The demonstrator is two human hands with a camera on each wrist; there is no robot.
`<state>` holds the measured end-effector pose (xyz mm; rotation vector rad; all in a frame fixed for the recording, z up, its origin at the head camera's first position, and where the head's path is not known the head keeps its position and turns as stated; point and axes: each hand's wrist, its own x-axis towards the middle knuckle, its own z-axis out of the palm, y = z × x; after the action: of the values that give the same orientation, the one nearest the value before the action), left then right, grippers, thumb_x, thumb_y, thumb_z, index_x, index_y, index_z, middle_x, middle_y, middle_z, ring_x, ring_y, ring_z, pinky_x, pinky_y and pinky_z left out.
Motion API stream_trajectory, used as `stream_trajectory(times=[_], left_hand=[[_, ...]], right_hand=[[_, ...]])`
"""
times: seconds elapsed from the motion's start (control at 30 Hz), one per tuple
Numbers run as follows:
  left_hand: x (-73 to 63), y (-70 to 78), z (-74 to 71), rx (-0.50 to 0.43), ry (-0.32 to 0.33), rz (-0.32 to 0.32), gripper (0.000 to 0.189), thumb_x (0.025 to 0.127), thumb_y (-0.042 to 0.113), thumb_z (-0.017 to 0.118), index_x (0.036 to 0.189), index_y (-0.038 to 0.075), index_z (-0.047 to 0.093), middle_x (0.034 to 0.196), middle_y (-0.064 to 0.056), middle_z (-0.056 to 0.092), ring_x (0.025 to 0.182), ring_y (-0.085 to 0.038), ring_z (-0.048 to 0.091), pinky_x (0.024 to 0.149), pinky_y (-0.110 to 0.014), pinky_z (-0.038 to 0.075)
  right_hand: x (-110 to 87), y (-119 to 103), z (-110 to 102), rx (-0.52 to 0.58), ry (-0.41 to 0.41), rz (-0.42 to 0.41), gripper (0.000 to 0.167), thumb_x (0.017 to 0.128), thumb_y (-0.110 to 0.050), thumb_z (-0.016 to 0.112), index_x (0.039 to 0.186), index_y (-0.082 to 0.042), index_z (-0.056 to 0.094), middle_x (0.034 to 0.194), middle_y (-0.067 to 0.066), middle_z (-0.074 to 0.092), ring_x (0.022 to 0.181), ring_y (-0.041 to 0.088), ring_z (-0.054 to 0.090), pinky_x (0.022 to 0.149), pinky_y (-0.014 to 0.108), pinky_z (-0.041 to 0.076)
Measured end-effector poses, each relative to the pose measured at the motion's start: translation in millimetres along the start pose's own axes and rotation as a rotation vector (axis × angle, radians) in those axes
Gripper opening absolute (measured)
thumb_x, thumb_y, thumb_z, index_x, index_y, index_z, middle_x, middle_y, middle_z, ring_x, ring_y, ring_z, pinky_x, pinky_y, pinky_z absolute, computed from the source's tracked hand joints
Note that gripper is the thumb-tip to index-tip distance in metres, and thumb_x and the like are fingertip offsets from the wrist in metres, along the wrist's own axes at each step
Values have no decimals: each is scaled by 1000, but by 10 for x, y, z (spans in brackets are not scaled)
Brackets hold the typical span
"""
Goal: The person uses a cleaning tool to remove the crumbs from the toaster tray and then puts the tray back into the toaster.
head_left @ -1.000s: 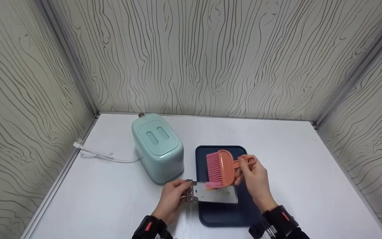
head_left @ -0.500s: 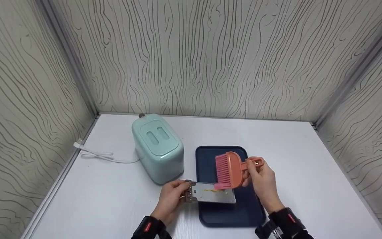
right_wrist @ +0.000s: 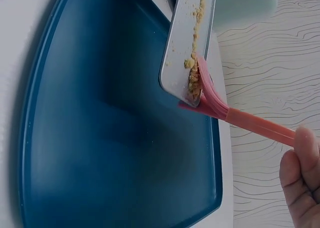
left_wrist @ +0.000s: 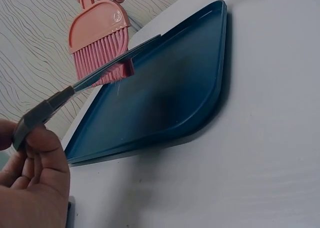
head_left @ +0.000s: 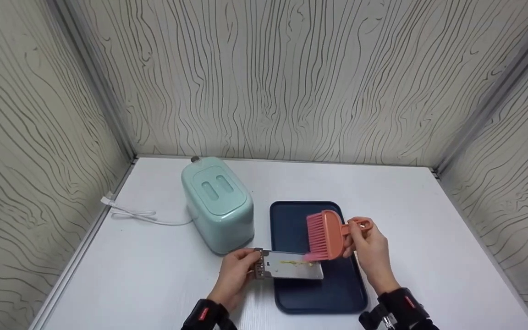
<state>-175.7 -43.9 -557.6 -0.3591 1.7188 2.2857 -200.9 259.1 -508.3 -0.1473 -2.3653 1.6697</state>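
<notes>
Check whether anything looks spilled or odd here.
Yes: yellowish crumbs lie in a streak along the metal plate held by the left hand, reaching the brush. They stand out as residue on mostly bare metal.

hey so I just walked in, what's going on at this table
A person's left hand holds a metal crumb tray by one end above a dark blue serving tray. The right hand grips an orange brush, its pink bristles against crumbs near the metal tray's far end. A line of crumbs lies on the metal. A mint-green toaster stands to the left.
</notes>
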Motion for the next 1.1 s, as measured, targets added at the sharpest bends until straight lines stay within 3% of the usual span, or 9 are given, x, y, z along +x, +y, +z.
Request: stream_trajectory(times=[0.33,0.8,1.1], left_hand=[[7,-15,-9,28,6,10,31,96,17,67,118,-5,66,103,-9,70,87,-16,64,71,-28,54],[-16,10,0,63,18,11,36,96,20,67,122,-5,65,110,-12,69,94,-19,63,75,-29,53],[-7,-24,-1,46,27,26,36,95,17,68,122,-7,64,107,-12,69,91,-18,64,74,-29,54]], right_hand=[[-6,29,-59,-24,-3,4,33,107,-34,55,119,-3,58,73,15,65,53,22,63,54,34,56],[24,52,-125,-30,5,-7,31,107,-33,55,120,-6,59,72,14,65,54,24,65,52,28,52],[42,119,-188,-80,25,29,26,108,-28,53,121,-6,59,74,15,67,54,25,65,50,26,49]])
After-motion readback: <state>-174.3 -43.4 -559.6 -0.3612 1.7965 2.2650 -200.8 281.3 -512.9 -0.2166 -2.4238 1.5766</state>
